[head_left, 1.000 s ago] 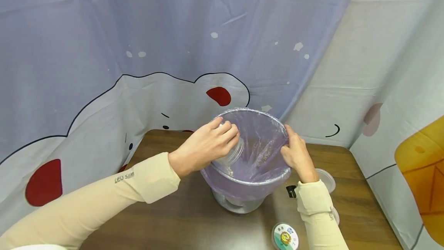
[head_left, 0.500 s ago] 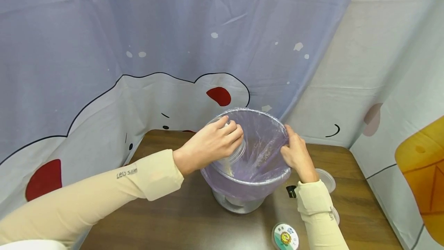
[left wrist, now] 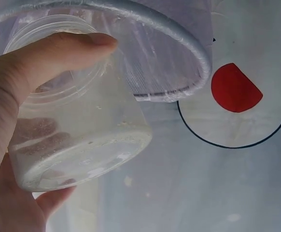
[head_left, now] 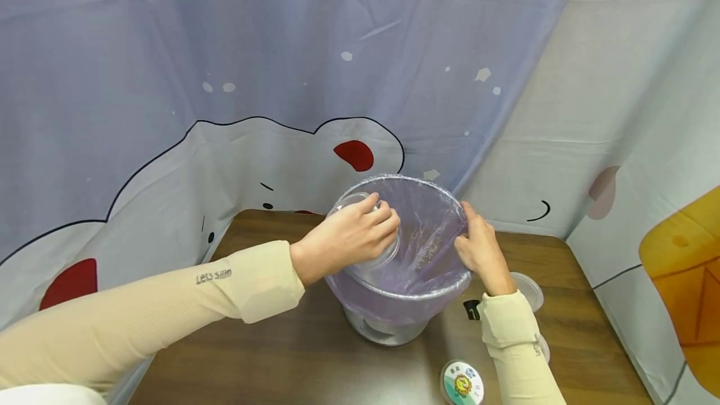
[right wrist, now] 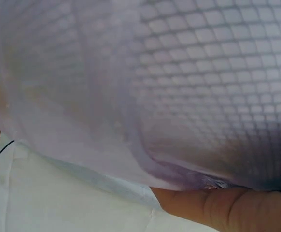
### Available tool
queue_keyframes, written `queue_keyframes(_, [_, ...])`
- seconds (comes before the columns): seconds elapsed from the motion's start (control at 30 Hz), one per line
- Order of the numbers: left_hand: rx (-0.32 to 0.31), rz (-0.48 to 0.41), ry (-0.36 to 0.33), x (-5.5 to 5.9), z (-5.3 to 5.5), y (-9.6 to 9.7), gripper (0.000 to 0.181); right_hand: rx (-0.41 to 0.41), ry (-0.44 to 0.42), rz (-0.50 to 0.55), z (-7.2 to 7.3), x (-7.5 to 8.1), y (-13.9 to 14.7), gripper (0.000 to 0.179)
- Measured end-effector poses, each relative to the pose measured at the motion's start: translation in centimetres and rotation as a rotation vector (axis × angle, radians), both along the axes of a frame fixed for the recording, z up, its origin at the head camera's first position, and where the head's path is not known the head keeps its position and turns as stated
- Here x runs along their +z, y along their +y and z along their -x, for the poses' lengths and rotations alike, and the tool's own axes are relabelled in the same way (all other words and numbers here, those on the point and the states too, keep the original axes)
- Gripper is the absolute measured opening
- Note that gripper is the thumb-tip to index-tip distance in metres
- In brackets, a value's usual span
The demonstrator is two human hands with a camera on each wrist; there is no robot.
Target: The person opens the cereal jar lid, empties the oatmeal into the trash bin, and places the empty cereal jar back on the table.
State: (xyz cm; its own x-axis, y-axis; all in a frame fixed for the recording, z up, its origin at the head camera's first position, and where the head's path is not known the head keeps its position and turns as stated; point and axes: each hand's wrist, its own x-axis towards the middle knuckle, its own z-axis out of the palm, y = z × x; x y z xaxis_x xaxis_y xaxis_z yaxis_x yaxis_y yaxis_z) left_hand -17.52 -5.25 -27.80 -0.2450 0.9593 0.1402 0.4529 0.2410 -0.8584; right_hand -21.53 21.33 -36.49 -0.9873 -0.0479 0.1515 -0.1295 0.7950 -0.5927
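Slightly further over to the person's right than half a second before, the left hand (head_left: 351,236) had carried the clear jar (left wrist: 87,125) a little deeper across the opening of the mesh bin (head_left: 385,334), and the pale streak then showing below the jar no longer stood out. The jar lay tilted in that hand's grip — thumb across its threaded neck, other fingers round the wall and visible through the plastic — with its mouth inside the bin's rim. Pale residue clung to the inside of the jar, near the base.

The right hand (head_left: 482,252) had stayed where it was, pinching the far-right part of the rim, where the purple bag (head_left: 388,305) that lined the bin folded over to the outside. Flecks of pale matter stuck to the bag's inner side.

The bin stood upright on the brown table (head_left: 281,349). Near the right forearm lay a round container with a flower label (head_left: 462,384), a small black piece (head_left: 471,310) and a clear round lid (head_left: 527,291) — the last partly hidden by the wrist. Behind everything hung a printed curtain (head_left: 281,36), mostly bluish-grey and white
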Motion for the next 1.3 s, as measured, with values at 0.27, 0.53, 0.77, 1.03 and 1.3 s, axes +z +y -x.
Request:
queue_keyframes(0.27, [0.012,0.072,0.034,0.0,-0.2,0.7,0.023,-0.002,-0.003,-0.004,0.0,0.0,0.0,0.075])
queue_keyframes(0.53, [0.057,0.219,0.071,0.3,-1.0,2.2,0.028,-0.004,-0.002,0.004,-0.1,-0.1,-0.1,0.075])
queue_keyframes(0.77, [0.154,0.338,0.112,0.5,-1.7,3.2,0.075,-0.008,-0.004,0.005,-0.2,-0.2,-0.1,0.075])
queue_keyframes(1.03, [0.195,0.431,0.149,0.3,-2.0,3.7,0.099,-0.008,-0.001,0.008,-0.1,-0.2,0.0,0.074])
queue_keyframes(1.3, [0.217,0.567,0.201,-0.3,-2.7,4.1,0.109,-0.004,0.006,0.01,-0.1,0.0,-0.1,0.075])
